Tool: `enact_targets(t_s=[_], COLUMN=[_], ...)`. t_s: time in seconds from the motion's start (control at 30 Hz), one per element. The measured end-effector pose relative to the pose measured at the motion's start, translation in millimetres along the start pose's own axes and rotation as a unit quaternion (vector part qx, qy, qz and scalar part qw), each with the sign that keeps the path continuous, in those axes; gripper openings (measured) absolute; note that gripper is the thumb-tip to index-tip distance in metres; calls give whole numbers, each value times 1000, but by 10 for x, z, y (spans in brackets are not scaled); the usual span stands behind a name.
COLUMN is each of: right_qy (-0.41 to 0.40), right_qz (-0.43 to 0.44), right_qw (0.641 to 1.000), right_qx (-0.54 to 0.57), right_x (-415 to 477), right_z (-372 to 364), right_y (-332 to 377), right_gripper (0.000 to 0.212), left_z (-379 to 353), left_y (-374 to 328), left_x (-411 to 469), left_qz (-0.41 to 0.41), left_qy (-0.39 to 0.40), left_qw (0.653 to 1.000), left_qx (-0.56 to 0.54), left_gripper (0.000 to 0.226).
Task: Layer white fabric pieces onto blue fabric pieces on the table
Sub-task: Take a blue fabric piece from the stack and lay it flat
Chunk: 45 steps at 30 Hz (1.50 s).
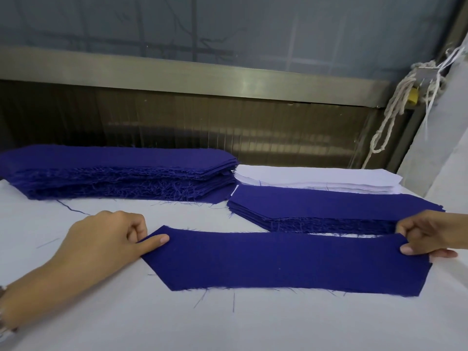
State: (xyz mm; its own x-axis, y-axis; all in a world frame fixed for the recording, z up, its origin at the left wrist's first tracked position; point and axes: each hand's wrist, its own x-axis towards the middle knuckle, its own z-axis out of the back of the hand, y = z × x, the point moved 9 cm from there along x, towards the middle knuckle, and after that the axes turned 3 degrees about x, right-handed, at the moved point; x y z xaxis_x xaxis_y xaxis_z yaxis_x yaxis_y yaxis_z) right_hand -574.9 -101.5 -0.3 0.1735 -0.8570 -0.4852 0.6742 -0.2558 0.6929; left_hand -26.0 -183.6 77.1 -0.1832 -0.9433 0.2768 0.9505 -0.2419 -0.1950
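The counter [101, 312] is plain white. The single piece [278, 259] and both frayed stacks [114, 173] [329, 206] are solid deep blue. The far pile [316, 177] is white. Off-white cord [390, 117] hangs from a grey rail [202, 74].

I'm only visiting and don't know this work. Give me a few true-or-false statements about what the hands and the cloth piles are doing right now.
1. Both hands hold the single blue piece by its ends. True: left hand, right hand.
2. A white piece already covers it. False: its top is bare blue.
3. The white stack sits at the far right. True.
4. The tall blue stack is on the right. False: far left.
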Motion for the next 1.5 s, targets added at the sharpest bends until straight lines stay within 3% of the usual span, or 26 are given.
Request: enact_targets(t_s=[0.07,0.13,0.2,0.37,0.57,0.7,0.87,1.03,1.23,1.3,1.5], right_qy=[-92,-48,-113,-115,-162,-175,-155,-128,-143,-135,-39], right_qz=[-1,-48,-55,-83,-114,-126,-114,-94,30,55,-14], right_qw=[996,998,992,989,977,972,976,981,979,983,999], right_qx=[-3,13,-28,-40,-79,-94,-102,-113,-142,-111,9], right_x=[-10,-71,-128,-238,-324,-349,-346,-358,-352,-355,-311], right_z=[132,193,395,508,615,615,525,420,353,338,232], right_y=[-36,-182,-279,-305,-351,-365,-240,-131,141,208,58], right_gripper=[33,36,39,43,54,57,52,55,67,63,41], left_z=[48,50,62,145,61,-14,-27,-75,-107,-92,-72], left_y=[12,62,113,88,-15,-35,-57,-72,-213,-244,-198], left_x=[8,32,50,4,-37,-59,-66,-87,-137,-149,-103], left_qz=[-5,-3,0,-17,-20,-21,-12,0,-37,-43,-39], left_qy=[-28,-32,-39,-96,-53,-27,2,52,77,75,79], left_qw=[999,999,998,994,996,996,997,998,995,993,985], left_qx=[35,37,41,58,62,76,72,29,-54,-74,-150], left_gripper=[53,52,48,38,71,75,71,50,26,20,15])
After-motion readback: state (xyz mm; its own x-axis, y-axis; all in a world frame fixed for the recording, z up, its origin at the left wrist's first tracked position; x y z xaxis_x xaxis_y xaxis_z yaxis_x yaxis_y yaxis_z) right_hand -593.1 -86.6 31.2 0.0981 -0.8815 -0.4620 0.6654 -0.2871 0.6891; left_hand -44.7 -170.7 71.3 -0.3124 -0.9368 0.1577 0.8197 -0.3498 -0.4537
